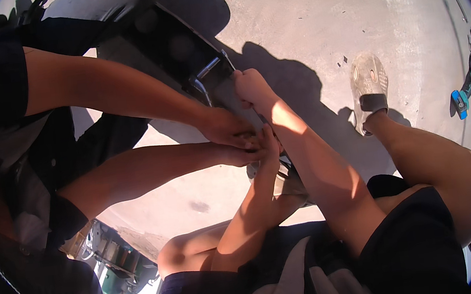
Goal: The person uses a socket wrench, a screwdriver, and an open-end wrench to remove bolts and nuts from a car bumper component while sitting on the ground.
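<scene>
The concrete floor (313, 14) fills most of the view, bright in the sun and crossed by hard shadows. On it lies a large dark machine part (175, 42), flat and black, which reaches from the upper left toward the middle, and at its near end sits a bent chrome metal bar (208, 71). The person sits low on the floor with bare knees, one foot in a pale sandal (369, 80) out to the right. A co-worker leans in from the left, and both of the co-worker's hands (228, 133) meet the person's hands at the same spot on the part. The person's right hand (249, 84) is closed in a fist just beside the chrome bar, the grip pressed together around something I cannot make out. The left hand (270, 142) comes up from below and touches the co-worker's fingers; whether its grip is spread or pinching I cannot tell, because the hands cover each other. I judge that the step is a joint holding or fitting at this end of the part, and the next move asks four hands to keep steady together. Far right lies a small blue power tool (467, 92).
</scene>
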Action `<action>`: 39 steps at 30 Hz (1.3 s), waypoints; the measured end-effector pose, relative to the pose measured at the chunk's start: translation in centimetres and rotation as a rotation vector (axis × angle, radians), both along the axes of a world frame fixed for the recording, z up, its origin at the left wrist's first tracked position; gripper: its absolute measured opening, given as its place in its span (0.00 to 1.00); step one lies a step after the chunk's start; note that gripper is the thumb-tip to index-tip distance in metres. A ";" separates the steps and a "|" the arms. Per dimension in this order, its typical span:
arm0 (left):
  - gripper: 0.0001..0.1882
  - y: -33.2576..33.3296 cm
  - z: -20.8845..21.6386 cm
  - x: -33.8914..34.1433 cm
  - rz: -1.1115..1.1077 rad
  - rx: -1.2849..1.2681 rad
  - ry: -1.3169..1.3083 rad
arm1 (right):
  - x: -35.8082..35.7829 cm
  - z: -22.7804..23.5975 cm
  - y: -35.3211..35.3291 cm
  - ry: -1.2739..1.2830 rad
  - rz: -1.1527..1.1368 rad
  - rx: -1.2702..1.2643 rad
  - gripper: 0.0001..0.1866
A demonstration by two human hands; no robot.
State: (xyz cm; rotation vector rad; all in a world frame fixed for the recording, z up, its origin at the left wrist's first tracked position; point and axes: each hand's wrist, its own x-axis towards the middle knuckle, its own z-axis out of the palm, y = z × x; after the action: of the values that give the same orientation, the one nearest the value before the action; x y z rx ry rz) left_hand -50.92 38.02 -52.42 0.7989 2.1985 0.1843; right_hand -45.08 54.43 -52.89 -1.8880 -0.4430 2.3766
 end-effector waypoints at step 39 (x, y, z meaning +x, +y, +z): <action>0.22 13.0 -8.1 -1.3 1.243 0.649 -1.872 | -2.3 -1.2 5.6 -0.280 1.377 0.779 0.13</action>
State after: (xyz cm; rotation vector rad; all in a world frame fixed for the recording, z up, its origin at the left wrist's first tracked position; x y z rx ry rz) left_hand -52.21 51.05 -60.52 -0.5728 0.4217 1.5083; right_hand -47.35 60.07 -54.04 -1.5967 -2.8540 1.6381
